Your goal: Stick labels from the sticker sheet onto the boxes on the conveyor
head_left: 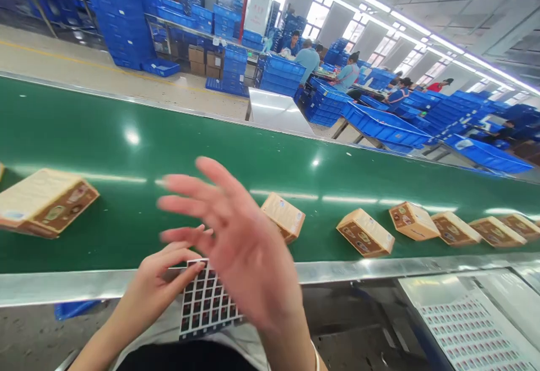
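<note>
- Looked mid-job, honestly: had a white plastic grid tray (pixel 208 327) with dark square cells sitting low, in front of some black clothing (pixel 185 357) and just by the near shiny metal rail (pixel 358 269).
- Had the left hand (pixel 162 272) on that tray, thumb pressed on the upper left corner, fingers reaching past the top edge. Looked like a pinch on the corner, though couldn't see every fingertip behind the other hand.
- Had the right hand (pixel 240 236) up between camera and tray, blurry, palm showing, fingers spread. Saw nothing in it.
- As for done stuff: saw dark and reddish bits in many visible cells, so probably at least partly filled. Couldn't sort full cells from bare ones, way too small.
- Couldn't judge the tray's right side at all, thanks to the right hand covering it.
- Spotted a pale flat sheet (pixel 442 290) off to the right, well apart from both hands, lined with neat rows of small dark-and-pink pieces. Looked pretty well stocked in the visible rows.
- Saw tan cardboard boxes with brown printed sides (pixel 365 233) strung along the green conveyor belt (pixel 126 151), one partly hidden behind the right hand. Looked closed; couldn't tell anything about contents.
- Couldn't put a figure on the work left, sorry.
</note>
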{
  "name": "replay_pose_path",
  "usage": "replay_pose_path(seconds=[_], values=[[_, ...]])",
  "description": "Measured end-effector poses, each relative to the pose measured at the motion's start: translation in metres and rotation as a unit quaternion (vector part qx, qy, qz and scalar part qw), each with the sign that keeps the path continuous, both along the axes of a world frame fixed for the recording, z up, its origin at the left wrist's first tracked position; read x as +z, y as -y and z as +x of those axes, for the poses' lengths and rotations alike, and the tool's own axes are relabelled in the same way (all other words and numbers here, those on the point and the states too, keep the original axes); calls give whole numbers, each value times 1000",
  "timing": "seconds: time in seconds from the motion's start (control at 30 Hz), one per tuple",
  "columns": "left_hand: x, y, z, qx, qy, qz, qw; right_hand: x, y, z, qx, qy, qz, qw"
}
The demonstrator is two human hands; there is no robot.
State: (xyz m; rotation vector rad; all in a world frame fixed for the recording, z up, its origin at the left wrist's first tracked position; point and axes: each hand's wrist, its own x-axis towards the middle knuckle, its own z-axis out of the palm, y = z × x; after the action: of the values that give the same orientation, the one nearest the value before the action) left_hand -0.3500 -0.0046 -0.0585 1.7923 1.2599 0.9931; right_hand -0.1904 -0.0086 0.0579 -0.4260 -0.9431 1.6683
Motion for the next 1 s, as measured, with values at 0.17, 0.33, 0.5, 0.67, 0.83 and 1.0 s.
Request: replay_pose_path(seconds=[0.17,0.33,0.5,0.67,0.83,1.0], values=[[4,4,-2,-28,1,-28,999,-47,-8,36,-56,-183,-174,966],[6,5,-6,-49,-4,-50,998,-58,4,42,-46,-234,-200,950],[8,4,-6,-45,1,-30,999,-51,11,36,-17,-261,-182,948],[10,4,-4,-39,6,-19,999,-47,16,34,6,-284,-170,944],[13,6,-3,-35,17,-51,998,-48,17,34,-6,-264,-167,950],[13,7,-3,-35,18,-46,998,-53,18,35,-76,-155,-169,970]])
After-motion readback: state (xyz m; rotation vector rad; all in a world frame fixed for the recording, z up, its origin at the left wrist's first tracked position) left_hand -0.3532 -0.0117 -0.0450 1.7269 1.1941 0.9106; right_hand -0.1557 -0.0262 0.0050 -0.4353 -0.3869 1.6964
